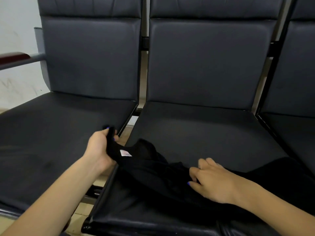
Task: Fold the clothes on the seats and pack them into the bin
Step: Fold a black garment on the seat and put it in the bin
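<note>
— Left hand [100, 149] has its fingers curled tight round 1 bunched end of the black, thin, limp fabric garment [153, 174], lifting that end over the gap between 2 seats. Right hand [213, 180] lies on the cloth further along, fingers bent and seemingly pinching a fold, though I cannot tell how firm that hold is.

— Where does the garment sit?

— Crumpled across the front of the dark padded middle seat [204, 133], trailing right toward the seat's edge. A small white label [125, 153] shows near the lifted end.

— Risks?

— Likely the loose part slides off the smooth front edge, or drops into the gap, if only 1 end is pulled. Black on black also hides seams, so a fold may go crooked. No bin is visible.
</note>
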Tool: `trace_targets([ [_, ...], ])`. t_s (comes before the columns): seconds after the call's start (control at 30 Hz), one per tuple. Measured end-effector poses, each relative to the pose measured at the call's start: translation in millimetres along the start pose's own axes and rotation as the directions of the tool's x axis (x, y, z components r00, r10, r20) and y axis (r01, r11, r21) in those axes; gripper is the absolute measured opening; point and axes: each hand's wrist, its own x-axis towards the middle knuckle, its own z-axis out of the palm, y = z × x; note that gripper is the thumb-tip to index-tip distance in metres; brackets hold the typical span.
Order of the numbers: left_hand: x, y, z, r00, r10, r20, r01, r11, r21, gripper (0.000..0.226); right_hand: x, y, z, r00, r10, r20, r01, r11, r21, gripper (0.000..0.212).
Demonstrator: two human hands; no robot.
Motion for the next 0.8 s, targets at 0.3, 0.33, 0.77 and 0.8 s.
trace_targets([
  [0.3, 41, -8, -17, 0.893, 0.434, -0.115, -0.369, 0.855, 0.364, 0.032, -33, -85, 11, 0.925, -0.324, -0.2, 0.38, 0.794, 0.474, 0.008],
  [0.33, 42, -10, -17, 0.885, 0.457, -0.089, -0.386, 0.827, 0.409, 0.031, -37, -89, 10, 0.913, -0.374, -0.163, 0.399, 0.739, 0.542, 0.01],
  [0.77, 12, -45, 2, 0.654, 0.259, 0.711, -0.536, -0.504, 0.677, 0.08, -14, -69, -5, 0.979, -0.151, -0.134, 0.186, 0.407, 0.894, 0.033],
  [0.8, 13, -47, 1, 0.664, 0.235, 0.71, -0.509, -0.553, 0.659, 0.071, -7, -63, -7, 0.979, -0.055, -0.194, 0.197, 0.466, 0.863, 0.033],
])
